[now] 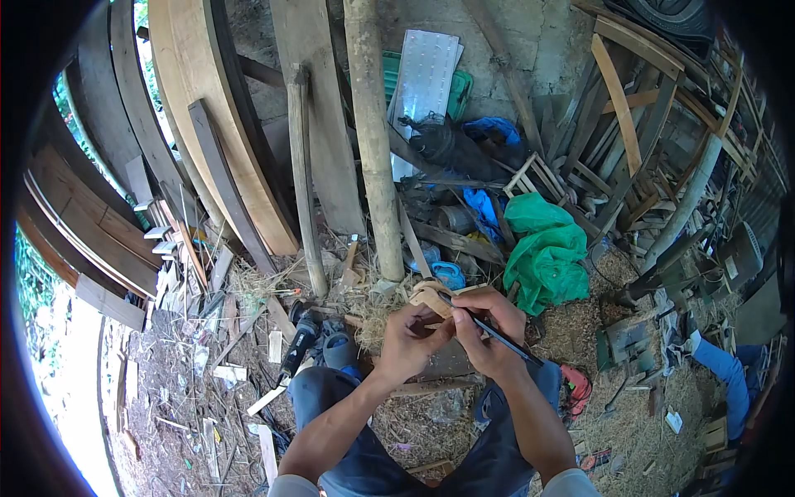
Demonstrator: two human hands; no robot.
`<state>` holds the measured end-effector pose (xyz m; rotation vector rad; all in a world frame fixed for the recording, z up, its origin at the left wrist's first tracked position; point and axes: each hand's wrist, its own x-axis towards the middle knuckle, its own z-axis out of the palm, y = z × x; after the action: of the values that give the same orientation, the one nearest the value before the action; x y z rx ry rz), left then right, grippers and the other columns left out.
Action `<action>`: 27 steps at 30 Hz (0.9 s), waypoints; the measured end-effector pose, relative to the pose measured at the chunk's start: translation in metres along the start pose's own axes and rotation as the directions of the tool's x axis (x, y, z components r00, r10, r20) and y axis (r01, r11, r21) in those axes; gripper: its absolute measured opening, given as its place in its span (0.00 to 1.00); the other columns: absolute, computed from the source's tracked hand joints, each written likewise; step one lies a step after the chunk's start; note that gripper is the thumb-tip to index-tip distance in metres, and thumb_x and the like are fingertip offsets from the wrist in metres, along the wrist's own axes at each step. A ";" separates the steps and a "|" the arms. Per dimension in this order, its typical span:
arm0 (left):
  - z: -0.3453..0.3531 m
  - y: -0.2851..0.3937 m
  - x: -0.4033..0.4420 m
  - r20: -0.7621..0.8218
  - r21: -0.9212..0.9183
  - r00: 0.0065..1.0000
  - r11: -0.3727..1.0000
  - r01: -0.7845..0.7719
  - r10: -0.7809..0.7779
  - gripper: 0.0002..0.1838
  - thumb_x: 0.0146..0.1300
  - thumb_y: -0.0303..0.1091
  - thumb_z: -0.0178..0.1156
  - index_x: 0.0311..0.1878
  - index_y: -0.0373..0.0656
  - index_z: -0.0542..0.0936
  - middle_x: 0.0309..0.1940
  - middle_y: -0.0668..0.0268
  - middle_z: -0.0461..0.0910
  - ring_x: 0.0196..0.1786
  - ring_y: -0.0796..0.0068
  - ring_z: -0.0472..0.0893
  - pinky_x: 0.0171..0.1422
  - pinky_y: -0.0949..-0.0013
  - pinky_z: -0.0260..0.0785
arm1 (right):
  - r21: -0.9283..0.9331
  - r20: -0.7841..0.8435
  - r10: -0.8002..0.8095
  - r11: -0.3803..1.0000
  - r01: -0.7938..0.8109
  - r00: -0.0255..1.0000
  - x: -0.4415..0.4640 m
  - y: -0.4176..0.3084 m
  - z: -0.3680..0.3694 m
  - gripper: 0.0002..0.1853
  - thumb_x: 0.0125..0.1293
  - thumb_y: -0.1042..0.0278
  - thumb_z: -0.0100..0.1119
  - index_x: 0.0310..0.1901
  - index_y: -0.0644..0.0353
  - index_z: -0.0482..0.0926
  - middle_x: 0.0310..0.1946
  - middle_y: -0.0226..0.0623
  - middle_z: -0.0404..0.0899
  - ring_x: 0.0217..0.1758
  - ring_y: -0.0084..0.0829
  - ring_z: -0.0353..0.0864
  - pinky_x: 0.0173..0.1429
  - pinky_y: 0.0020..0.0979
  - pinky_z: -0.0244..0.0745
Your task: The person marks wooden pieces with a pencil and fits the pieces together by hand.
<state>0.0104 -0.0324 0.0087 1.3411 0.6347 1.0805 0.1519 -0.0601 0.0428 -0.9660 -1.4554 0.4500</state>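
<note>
Between my knees I hold a small, pale carved piece of wood (431, 297) in my left hand (408, 338), with the fingers closed around it. My right hand (492, 333) is closed on a slender dark stick-like tool (507, 340), whose exact kind I cannot make out. The tool's far end meets the wooden piece or lies right over it; I cannot tell which. Both hands are close together, and the fingers cover part of the wood.
An angle grinder (299, 342) lies on the ground left of my knee. A red power tool (575, 389) is by my right leg. Ahead are a bamboo pole (373, 141), leaning planks (224, 124) and a green plastic bag (546, 251). Shavings and wood scraps litter the ground.
</note>
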 end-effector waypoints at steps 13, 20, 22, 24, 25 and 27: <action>-0.011 0.000 0.009 -0.120 -0.317 0.980 0.942 0.112 -0.157 0.13 0.62 0.27 0.61 0.49 0.35 0.73 0.42 0.62 0.80 0.43 0.72 0.82 0.46 0.68 0.79 | 0.215 -0.176 0.291 0.944 -0.252 0.940 0.002 0.017 -0.016 0.12 0.69 0.62 0.53 0.44 0.63 0.75 0.30 0.33 0.78 0.28 0.18 0.72 0.33 0.20 0.66; -0.009 0.001 0.011 -0.170 -0.354 0.981 0.935 0.029 -0.095 0.12 0.63 0.25 0.57 0.50 0.35 0.72 0.39 0.60 0.80 0.39 0.72 0.83 0.42 0.69 0.82 | 0.118 -0.139 0.170 0.981 -0.154 0.976 0.001 0.020 -0.012 0.11 0.68 0.65 0.55 0.44 0.64 0.76 0.31 0.30 0.75 0.30 0.16 0.69 0.34 0.20 0.63; -0.012 -0.001 0.011 -0.161 -0.357 0.983 0.934 0.027 -0.090 0.12 0.64 0.25 0.56 0.50 0.35 0.72 0.39 0.60 0.80 0.40 0.71 0.83 0.42 0.69 0.82 | 0.135 -0.108 0.163 0.980 -0.148 0.981 0.002 0.016 -0.010 0.10 0.67 0.66 0.56 0.43 0.65 0.76 0.31 0.29 0.73 0.30 0.16 0.69 0.34 0.20 0.64; -0.013 -0.002 0.011 -0.170 -0.357 0.982 0.934 0.020 -0.086 0.12 0.64 0.25 0.55 0.50 0.35 0.72 0.39 0.60 0.80 0.40 0.71 0.83 0.43 0.69 0.82 | 0.097 -0.090 0.170 0.982 -0.161 0.981 0.001 0.014 -0.010 0.11 0.66 0.66 0.56 0.43 0.65 0.76 0.31 0.29 0.74 0.29 0.16 0.69 0.34 0.20 0.64; -0.014 -0.003 0.011 -0.180 -0.358 0.980 0.934 0.011 -0.081 0.12 0.64 0.25 0.55 0.50 0.35 0.72 0.39 0.60 0.80 0.41 0.70 0.83 0.43 0.69 0.82 | 0.058 -0.071 0.177 0.983 -0.173 0.982 0.000 0.014 -0.010 0.11 0.66 0.67 0.57 0.43 0.65 0.76 0.31 0.30 0.75 0.29 0.16 0.70 0.34 0.20 0.64; -0.013 0.002 0.012 -0.186 -0.369 0.979 0.929 0.005 -0.080 0.11 0.64 0.25 0.55 0.49 0.35 0.72 0.39 0.60 0.80 0.41 0.70 0.83 0.43 0.69 0.82 | 0.044 -0.065 0.153 0.988 -0.150 0.986 -0.001 0.017 -0.009 0.11 0.65 0.67 0.57 0.44 0.65 0.76 0.31 0.31 0.76 0.29 0.16 0.71 0.33 0.20 0.65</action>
<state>0.0032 -0.0166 0.0112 0.8986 0.5696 1.2384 0.1653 -0.0539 0.0307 -1.0555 -1.3122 0.5494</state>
